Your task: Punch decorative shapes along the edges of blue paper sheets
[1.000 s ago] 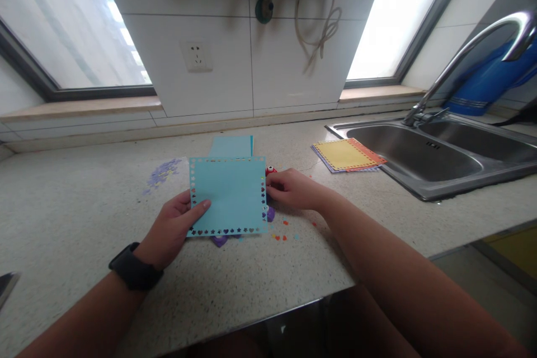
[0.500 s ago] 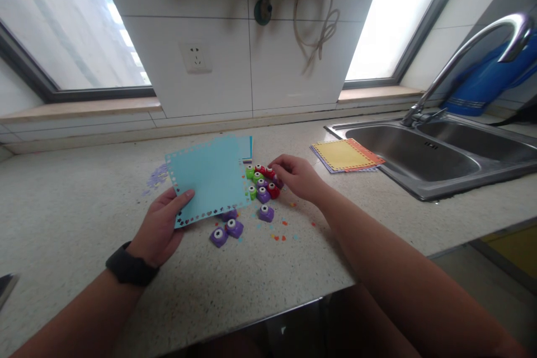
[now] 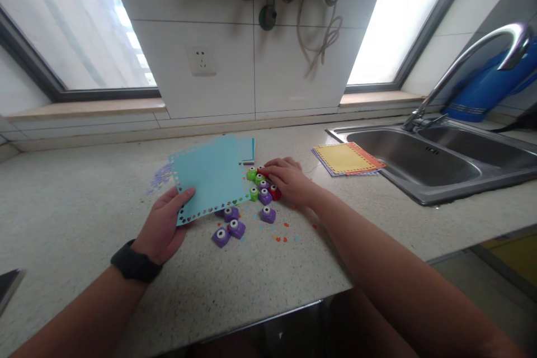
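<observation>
Nearest me, counter [image 3: 260,285], speckled stone. Black watch [image 3: 135,262] on my left wrist. My left hand [image 3: 161,228] pinches the near-left corner of the blue sheet [image 3: 210,178], thumb on top, other fingers under. The sheet is lifted off the counter and tilted, with punched shapes along its edges.

Just under the sheet's near edge are three purple punches [image 3: 229,228] on the counter, two touching and one partly tucked below the paper. Another single purple punch [image 3: 267,214] sits right of them. Coloured paper bits [image 3: 282,238] are scattered near it.

My right hand [image 3: 288,179] lies palm down, fingers bent over the punch cluster [image 3: 260,187] of green, purple and red ones packed together. Fingertips touch a red one at the far side. I cannot tell if they grip it or just rest on it.

Behind the sheet, blue paper stack [image 3: 247,149] lies flat, mostly hidden. Purple scraps [image 3: 158,176] lie left of it. Further right, yellow and orange sheets [image 3: 346,158] sit by the sink [image 3: 423,190], well apart from both hands. Faucet [image 3: 465,59] arches above the sink. Wall socket [image 3: 201,60] is on the tile beyond.
</observation>
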`<state>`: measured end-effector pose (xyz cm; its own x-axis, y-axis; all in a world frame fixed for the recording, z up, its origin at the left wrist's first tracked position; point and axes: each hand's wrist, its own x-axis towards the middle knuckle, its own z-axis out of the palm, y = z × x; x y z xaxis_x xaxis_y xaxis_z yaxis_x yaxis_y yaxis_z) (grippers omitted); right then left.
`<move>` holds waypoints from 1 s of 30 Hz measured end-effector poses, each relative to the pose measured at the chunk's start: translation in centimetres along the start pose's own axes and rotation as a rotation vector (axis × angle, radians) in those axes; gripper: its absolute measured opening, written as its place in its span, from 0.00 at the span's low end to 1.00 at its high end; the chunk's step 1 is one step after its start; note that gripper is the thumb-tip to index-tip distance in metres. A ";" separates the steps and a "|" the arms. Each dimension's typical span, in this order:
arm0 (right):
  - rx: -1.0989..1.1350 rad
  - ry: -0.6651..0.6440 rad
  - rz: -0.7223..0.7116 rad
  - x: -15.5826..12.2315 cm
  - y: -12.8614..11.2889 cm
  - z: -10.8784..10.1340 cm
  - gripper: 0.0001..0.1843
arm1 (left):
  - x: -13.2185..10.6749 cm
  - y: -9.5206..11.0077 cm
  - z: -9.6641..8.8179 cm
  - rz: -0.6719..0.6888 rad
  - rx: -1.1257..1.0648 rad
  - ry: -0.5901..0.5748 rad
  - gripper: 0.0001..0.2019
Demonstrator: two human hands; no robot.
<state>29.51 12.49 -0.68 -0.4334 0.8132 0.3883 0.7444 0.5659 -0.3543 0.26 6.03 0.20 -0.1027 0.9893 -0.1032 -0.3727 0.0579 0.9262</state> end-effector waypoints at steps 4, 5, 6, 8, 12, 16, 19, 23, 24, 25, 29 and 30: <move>-0.059 -0.079 0.015 0.0 -0.5 0.1 0.19 | -0.2 0.0 0.3 -0.005 0.032 -0.006 0.05; -0.049 -0.084 0.008 -0.1 -0.6 0.0 0.18 | -0.3 0.0 0.3 -0.006 0.045 -0.009 0.06; -0.033 -0.092 -0.001 -0.1 -0.6 -0.2 0.16 | -0.3 -0.1 0.3 -0.008 0.059 -0.015 0.07; 0.002 -0.118 -0.023 -0.3 -0.6 -0.7 0.13 | -0.3 -0.2 0.2 -0.006 0.075 -0.021 0.08; 0.025 -0.159 -0.071 -0.4 -0.5 -1.3 0.08 | -0.4 -0.4 0.1 -0.006 0.065 -0.055 0.11; 0.039 -0.192 -0.100 -0.2 -0.6 -1.1 0.09 | -0.4 -0.5 0.1 -0.007 0.053 -0.089 0.15; 0.062 -0.182 -0.092 0.0 -0.7 -0.7 0.12 | -0.3 -0.6 0.1 -0.006 0.066 -0.092 0.14; 0.017 -0.233 -0.105 0.1 -0.4 -0.4 0.21 | -0.3 -0.7 -0.1 0.000 0.064 -0.127 0.16; 0.000 -0.251 -0.107 0.1 -0.3 -0.4 0.22 | -0.3 -0.7 -0.1 -0.002 0.063 -0.134 0.17; -0.013 -0.260 -0.108 0.1 -0.3 -0.4 0.21 | -0.3 -0.7 -0.1 -0.005 0.062 -0.138 0.17; -0.014 -0.233 -0.130 0.1 -0.1 -0.8 0.17 | -0.3 -0.8 -0.1 -0.010 0.069 -0.131 0.18; -0.008 -0.230 -0.139 0.1 0.0 -0.9 0.16 | -0.3 -0.8 -0.1 -0.010 0.072 -0.133 0.18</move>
<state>29.89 12.46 0.11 -0.6349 0.7378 0.2293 0.6732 0.6739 -0.3044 0.54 5.64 -0.54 0.0258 0.9974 -0.0674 -0.3057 0.0721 0.9494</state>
